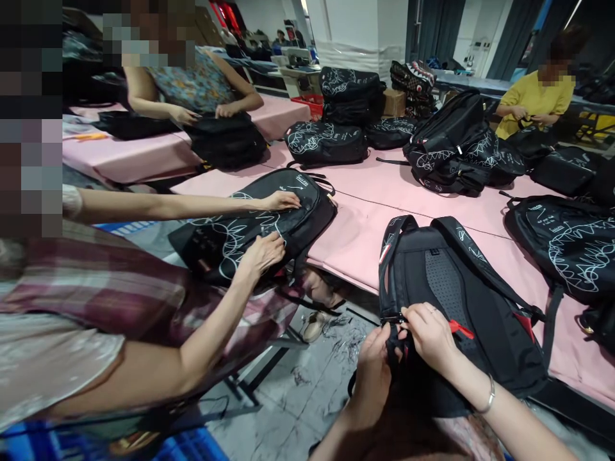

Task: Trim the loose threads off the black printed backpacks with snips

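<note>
In front of me a black backpack (pixel 413 269) lies back side up at the edge of the pink table, its two shoulder straps (pixel 459 246) toward the far side. My left hand (pixel 372 362) grips the lower end of the left strap near its buckle (pixel 394 318). Close beside it, my right hand (pixel 429 333) pinches the strap at that same buckle, a bracelet on its wrist. A red tag or ribbon (pixel 461 330) shows on the back panel just past my right hand. Fingertips partly hide the buckle and webbing.
At my left, a co-worker's hands (pixel 269 240) rest on another black backpack (pixel 307 198) with white scribble print. More backpacks (pixel 446 147) stand across the pink table (pixel 360 224), one (pixel 567 243) close on the right. Other people work farther back. Blue crates (pixel 187 445) sit at lower left.
</note>
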A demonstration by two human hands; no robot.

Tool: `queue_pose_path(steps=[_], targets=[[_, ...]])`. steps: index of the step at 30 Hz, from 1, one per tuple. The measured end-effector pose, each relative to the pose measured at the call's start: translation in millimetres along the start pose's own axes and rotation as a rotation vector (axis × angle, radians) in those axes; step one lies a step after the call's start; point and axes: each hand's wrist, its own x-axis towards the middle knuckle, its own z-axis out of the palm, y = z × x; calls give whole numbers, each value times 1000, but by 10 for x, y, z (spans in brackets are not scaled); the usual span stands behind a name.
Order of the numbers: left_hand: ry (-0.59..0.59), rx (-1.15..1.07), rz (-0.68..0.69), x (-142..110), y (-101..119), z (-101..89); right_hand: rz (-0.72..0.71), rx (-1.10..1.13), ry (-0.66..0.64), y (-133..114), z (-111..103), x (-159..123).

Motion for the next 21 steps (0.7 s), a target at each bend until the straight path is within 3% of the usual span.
queue_pose_path(steps=[6, 11, 16, 21], targets=[[76, -132, -65, -47, 74, 126, -23, -34, 33, 4, 5, 22], [63, -121, -59, -68, 122, 116, 65, 264, 85, -1, -39, 7], [42, -139, -33, -80, 158, 37, 349, 611, 47, -36, -101, 97], [-71, -108, 12, -95, 189, -34, 570, 929, -155, -30, 11, 338]])
